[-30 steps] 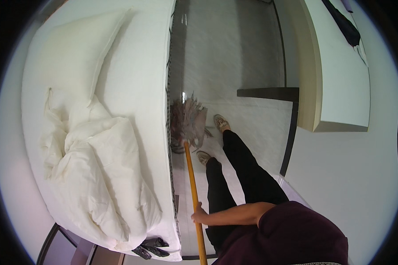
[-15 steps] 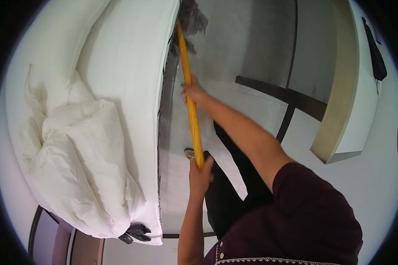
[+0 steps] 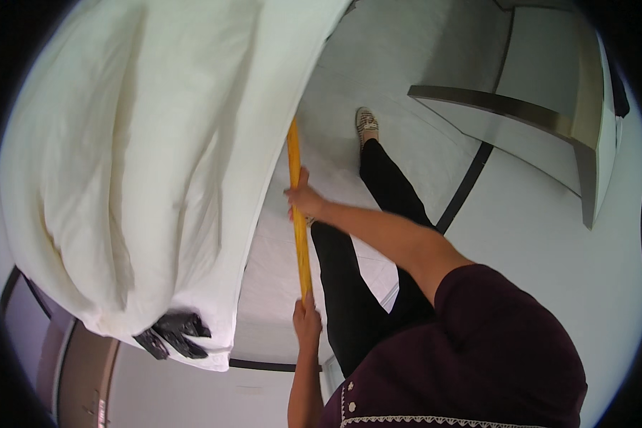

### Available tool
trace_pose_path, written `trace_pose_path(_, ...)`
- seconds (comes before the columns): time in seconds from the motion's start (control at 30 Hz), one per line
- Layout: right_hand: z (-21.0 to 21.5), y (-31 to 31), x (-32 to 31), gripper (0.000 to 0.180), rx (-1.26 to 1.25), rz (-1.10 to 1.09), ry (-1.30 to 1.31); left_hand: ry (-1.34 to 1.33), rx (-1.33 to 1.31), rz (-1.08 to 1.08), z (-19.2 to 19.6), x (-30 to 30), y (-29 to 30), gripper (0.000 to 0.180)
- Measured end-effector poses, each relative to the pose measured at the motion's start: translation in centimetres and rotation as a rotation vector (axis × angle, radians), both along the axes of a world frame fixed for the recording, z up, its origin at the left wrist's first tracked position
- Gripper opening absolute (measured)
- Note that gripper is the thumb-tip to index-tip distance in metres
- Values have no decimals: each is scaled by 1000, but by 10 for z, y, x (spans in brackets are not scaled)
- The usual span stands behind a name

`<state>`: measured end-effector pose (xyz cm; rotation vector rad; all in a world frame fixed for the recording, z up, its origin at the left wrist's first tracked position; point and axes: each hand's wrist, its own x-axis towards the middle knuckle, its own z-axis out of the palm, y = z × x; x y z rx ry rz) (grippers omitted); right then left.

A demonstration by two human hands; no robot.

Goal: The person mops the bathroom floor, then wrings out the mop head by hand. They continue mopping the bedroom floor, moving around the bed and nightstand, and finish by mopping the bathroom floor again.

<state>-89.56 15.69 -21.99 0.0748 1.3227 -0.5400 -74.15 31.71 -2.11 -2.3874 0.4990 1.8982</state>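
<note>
Both my hands grip a long yellow mop handle [image 3: 297, 214] that runs up the middle of the view beside the bed. My right hand [image 3: 304, 200] holds it about halfway along, arm stretched forward. My left hand [image 3: 307, 320] is closed around its near end. The handle's far end disappears under the edge of the white bed [image 3: 264, 143], so the mop head is hidden.
A rumpled white duvet [image 3: 107, 178] covers the bed on the left. A black item [image 3: 172, 333] lies at the bed's near corner. My dark-trousered legs and one patterned shoe [image 3: 366, 125] stand on the pale floor. A dark-edged panel [image 3: 492, 107] and a light wall fill the right.
The mop head, seen on the floor a second ago, has gone out of sight under the bed. My right hand has joined the handle, and my view has dropped closer to the bed.
</note>
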Motion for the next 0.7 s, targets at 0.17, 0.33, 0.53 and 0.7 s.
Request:
trace_pose_path(0.17,19,159,159,41,105,40,-188,-30,121,63,78,120,136,40)
trace_pose_path(0.33,81,278,254,55,388,104,-431,-254,250,-341,182,153,201,31)
trace_pose_path(0.53,141,293,270,27,575,-46,-508,-301,408,-441,265,201,264,28)
trace_pose_path(0.7,148,279,261,22,417,-301,-601,-311,297,-632,279,232,220,30)
